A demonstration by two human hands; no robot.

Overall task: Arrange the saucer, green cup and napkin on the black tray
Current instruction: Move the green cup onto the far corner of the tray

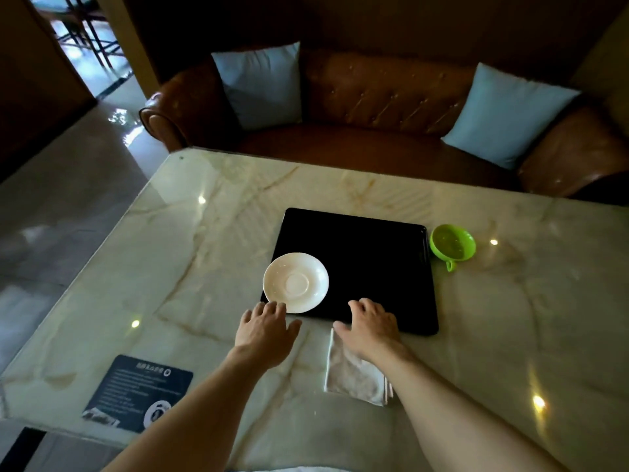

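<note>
A black tray lies on the marble table. A white saucer sits on the tray's near left corner, overhanging its edge. The green cup stands on the table just right of the tray's far right corner, handle toward me. A folded white napkin lies on the table in front of the tray, partly under my right forearm. My left hand hovers open just short of the saucer, fingertips near its rim. My right hand is open, fingers spread over the tray's near edge, holding nothing.
A dark printed card lies at the table's near left corner. Behind the table stands a brown leather sofa with two pale blue cushions. The table's left edge drops to a shiny floor.
</note>
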